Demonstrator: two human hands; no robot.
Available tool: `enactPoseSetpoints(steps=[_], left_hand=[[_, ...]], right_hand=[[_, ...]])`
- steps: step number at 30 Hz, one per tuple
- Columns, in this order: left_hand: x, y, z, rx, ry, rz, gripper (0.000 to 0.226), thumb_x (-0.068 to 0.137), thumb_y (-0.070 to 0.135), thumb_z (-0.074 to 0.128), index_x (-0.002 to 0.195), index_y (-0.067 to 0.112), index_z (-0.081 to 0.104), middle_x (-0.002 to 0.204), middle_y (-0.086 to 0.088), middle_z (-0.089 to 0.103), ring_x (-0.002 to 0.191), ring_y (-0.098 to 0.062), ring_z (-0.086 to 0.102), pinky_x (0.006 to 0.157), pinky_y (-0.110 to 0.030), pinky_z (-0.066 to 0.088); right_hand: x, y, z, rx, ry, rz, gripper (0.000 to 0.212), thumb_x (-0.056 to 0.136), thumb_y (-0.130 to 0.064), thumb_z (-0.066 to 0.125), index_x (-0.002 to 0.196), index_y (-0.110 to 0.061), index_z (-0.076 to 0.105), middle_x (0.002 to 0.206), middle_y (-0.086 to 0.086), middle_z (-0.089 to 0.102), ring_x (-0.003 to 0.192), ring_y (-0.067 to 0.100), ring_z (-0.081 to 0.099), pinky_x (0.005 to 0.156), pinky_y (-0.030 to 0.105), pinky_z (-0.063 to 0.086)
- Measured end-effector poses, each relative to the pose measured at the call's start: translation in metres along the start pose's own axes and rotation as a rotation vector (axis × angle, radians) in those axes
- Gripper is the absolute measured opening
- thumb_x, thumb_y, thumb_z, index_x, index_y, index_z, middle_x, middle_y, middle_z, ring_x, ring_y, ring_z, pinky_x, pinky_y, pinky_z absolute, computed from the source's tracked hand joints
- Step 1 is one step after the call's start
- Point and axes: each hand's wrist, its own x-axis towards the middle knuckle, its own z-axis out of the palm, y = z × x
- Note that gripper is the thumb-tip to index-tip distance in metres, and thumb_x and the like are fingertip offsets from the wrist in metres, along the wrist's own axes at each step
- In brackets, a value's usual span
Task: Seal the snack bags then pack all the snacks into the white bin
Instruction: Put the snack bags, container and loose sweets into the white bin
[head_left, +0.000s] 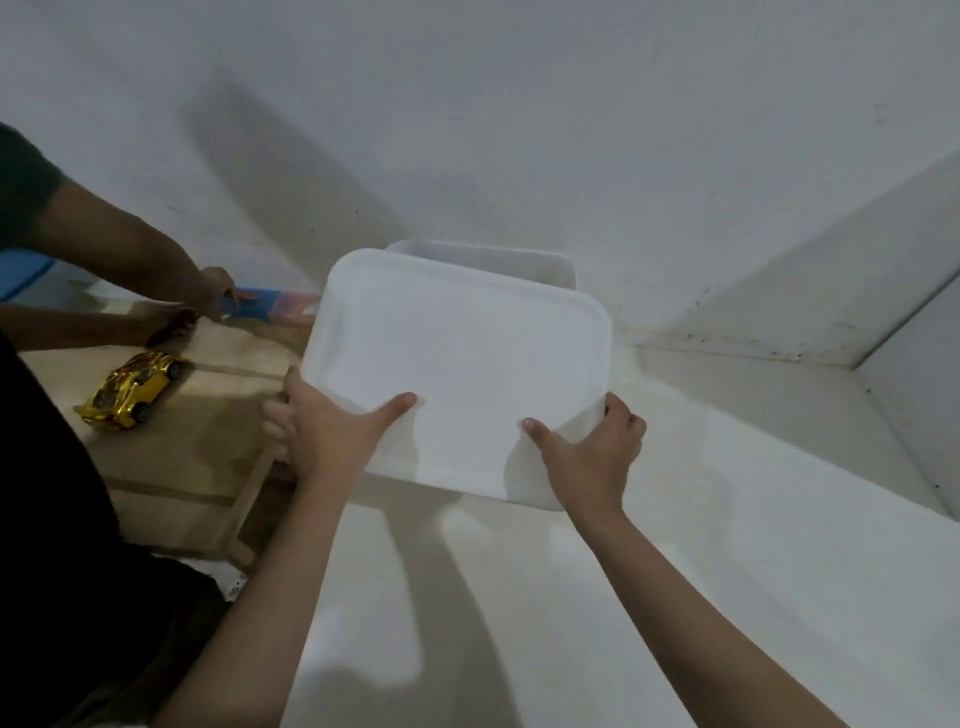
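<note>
the white bin (540, 270) sits ahead of me by the wall, only its far rim showing. its white lid (462, 364), flat with rounded corners, is tilted over it, near edge pinched in my left grip (322, 421) and right grip (592, 441).

We see our two forearms bare from elbow to wrist, no sleeves in view. Our left hand (324, 423) and right hand (592, 449) wear no gloves, rings or watch.

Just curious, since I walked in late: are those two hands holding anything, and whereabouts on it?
Both hold the white lid by its near edge: left hand at the near-left corner, right hand at the near-right corner, thumbs on top.
</note>
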Motion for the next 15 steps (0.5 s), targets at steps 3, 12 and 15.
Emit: enactPoseSetpoints(steps=[3, 12, 15], left_hand=[[0.028, 0.029, 0.006, 0.017, -0.016, 0.076, 0.123, 0.041, 0.068, 0.081, 0.136, 0.012, 0.027, 0.137, -0.02, 0.031, 0.124, -0.037, 0.033, 0.096, -0.047, 0.037], [0.094, 0.072, 0.053, 0.021, -0.157, 0.211, 0.104, 0.059, 0.054, 0.082, 0.134, 0.003, 0.031, 0.136, -0.015, 0.036, 0.128, -0.031, 0.032, 0.102, -0.038, 0.031], [0.108, 0.071, 0.07, 0.041, -0.161, 0.192, 0.105, 0.056, 0.058, 0.082, 0.134, 0.005, 0.034, 0.138, -0.015, 0.037, 0.131, -0.032, 0.03, 0.103, -0.04, 0.031]], right_hand=[[0.037, -0.023, 0.002, -0.007, 0.022, -0.066, 0.096, 0.061, -0.039, 0.086, 0.136, -0.006, 0.036, 0.129, 0.01, 0.035, 0.122, 0.029, 0.034, 0.086, 0.028, 0.032], [0.151, -0.049, 0.028, -0.17, -0.029, -0.032, 0.088, 0.062, -0.052, 0.082, 0.126, -0.005, 0.045, 0.127, 0.012, 0.039, 0.123, 0.032, 0.039, 0.092, 0.042, 0.043], [0.17, -0.043, 0.039, -0.21, -0.053, 0.007, 0.091, 0.061, -0.054, 0.081, 0.128, -0.005, 0.044, 0.13, 0.013, 0.041, 0.126, 0.032, 0.038, 0.095, 0.043, 0.042]])
